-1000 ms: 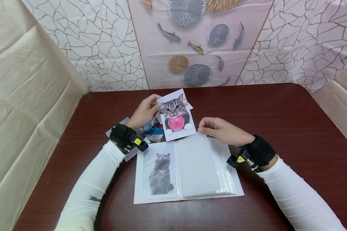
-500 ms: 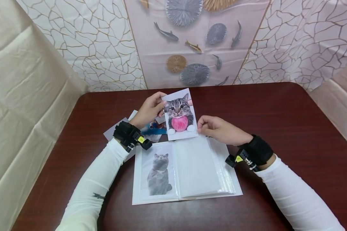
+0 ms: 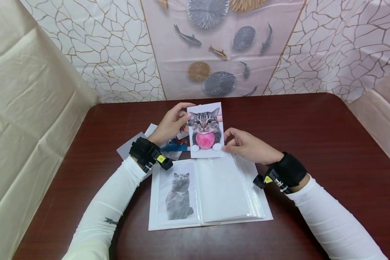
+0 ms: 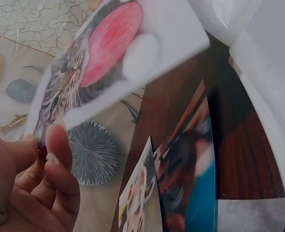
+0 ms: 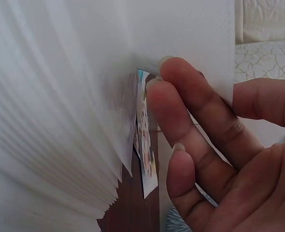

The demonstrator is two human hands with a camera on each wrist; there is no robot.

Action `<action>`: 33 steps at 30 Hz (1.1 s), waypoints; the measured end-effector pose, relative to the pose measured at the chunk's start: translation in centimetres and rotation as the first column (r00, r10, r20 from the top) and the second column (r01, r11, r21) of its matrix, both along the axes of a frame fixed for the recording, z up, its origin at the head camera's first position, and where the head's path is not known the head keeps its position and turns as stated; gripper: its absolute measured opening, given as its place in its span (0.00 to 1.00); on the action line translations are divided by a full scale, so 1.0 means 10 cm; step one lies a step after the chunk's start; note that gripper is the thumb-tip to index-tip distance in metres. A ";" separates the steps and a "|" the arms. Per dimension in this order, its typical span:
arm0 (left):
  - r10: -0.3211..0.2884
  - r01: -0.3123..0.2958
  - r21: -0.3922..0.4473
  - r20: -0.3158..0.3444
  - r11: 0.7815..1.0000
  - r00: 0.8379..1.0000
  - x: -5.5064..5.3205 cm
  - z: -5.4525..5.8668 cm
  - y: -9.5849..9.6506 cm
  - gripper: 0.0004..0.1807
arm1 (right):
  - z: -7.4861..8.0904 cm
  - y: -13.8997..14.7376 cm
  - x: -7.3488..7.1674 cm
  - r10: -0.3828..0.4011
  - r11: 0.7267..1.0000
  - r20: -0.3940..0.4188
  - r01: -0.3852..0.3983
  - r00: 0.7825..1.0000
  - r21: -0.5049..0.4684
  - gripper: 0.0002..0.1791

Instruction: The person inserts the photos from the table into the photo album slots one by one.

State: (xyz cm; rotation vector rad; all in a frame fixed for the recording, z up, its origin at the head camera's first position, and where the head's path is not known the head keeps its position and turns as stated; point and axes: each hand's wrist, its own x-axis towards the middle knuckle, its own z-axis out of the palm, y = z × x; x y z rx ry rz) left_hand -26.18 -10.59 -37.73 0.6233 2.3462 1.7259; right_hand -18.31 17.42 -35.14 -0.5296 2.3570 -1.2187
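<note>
In the head view, the left hand [image 3: 170, 126] has its grip closed in a pinch on the upper left edge of the tabby cat photo [image 3: 205, 130], likely so the print faces up uncovered; the photo is at the far edge of the open photo album [image 3: 153, 206]. The right hand [image 3: 247, 146] pinches the far edge of a blank album page [image 3: 222, 195], perhaps to steady it. In the left wrist view, loose photos [image 4: 181, 179] lie beyond the hand. In the right wrist view, the thumb tip is hidden behind the album page, curled fingers in front
</note>
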 end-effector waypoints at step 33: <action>0.006 0.005 -0.062 0.164 0.998 0.986 0.33 -0.14 0.05 0.28 | -0.01 -0.03 0.02 -0.016 0.999 -0.004 0.016 1.000 -0.029 0.16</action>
